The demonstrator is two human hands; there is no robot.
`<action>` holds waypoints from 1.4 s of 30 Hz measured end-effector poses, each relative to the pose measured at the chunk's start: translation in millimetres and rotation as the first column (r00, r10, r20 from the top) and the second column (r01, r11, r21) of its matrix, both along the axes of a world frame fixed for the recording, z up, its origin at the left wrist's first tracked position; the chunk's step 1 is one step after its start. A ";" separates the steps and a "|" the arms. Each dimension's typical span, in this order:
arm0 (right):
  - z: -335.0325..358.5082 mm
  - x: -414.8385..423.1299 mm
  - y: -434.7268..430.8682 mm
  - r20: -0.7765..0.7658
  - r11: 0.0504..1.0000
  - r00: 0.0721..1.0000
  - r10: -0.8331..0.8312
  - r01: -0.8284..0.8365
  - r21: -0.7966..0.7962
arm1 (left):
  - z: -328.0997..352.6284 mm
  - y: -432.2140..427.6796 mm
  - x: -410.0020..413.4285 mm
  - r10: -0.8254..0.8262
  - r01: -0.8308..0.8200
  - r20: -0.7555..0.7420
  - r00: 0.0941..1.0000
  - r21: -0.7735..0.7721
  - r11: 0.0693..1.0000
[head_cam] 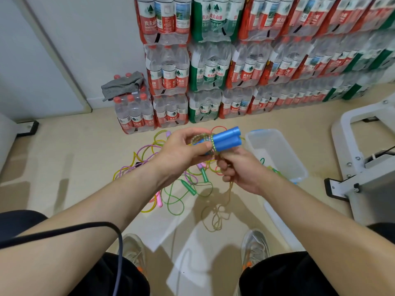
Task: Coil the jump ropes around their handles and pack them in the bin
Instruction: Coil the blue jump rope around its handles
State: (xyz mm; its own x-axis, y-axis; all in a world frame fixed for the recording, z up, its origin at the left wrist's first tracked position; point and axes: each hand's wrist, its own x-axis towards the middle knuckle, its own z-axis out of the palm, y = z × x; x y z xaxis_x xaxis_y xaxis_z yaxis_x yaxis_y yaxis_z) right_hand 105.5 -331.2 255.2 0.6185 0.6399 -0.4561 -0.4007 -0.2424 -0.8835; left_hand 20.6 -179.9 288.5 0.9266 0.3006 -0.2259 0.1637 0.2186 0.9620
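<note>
Several ropes [171,189] lie loose on the floor [64,146]; the left hand [181,154] grips blue handles [227,138], the right hand [241,171] pinches their part-wound cord [228,193].

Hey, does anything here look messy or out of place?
Yes. The spare ropes lie tangled in a heap on the floor, and a grey cloth is dumped on a bottle pack, an odd spot for it.

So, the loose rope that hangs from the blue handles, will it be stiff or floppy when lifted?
Probably floppy: the loose rope drops limp from the right hand into slack loops on the floor. It looks thin, so it is likely light as well. The blue handles, in the left hand, look round and might roll if set down.
</note>
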 end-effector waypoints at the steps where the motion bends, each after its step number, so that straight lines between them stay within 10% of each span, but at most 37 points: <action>1: -3.2 -5.1 4.8 0.073 0.999 0.997 0.010 -0.007 -0.050 | -1.5 0.1 0.6 0.053 -0.052 -0.020 0.998 0.028 0.998; 9: 5.6 -19.3 13.1 0.650 0.908 0.676 0.349 -0.071 -0.414 | -24.5 20.0 5.6 0.243 -0.166 -0.010 0.970 0.703 0.691; 21: 49.7 0.1 8.2 0.786 0.817 0.307 0.536 0.046 -0.575 | -22.0 19.4 4.5 0.016 0.057 -0.083 0.996 0.803 0.594; 31: 55.2 32.6 -8.4 0.639 0.980 0.746 0.187 -0.186 -0.069 | 3.0 16.4 -5.9 -0.402 0.391 -0.060 0.914 0.401 0.829; 35: 44.4 36.6 -11.3 0.307 0.989 0.947 0.096 -0.127 0.082 | 3.6 13.6 -8.2 -0.328 0.314 0.066 0.942 0.160 0.936; 42: 13.7 7.3 11.9 0.270 1.000 0.963 -0.011 0.012 -0.003 | 5.0 9.0 -5.3 0.031 -0.027 0.082 0.996 -0.056 0.998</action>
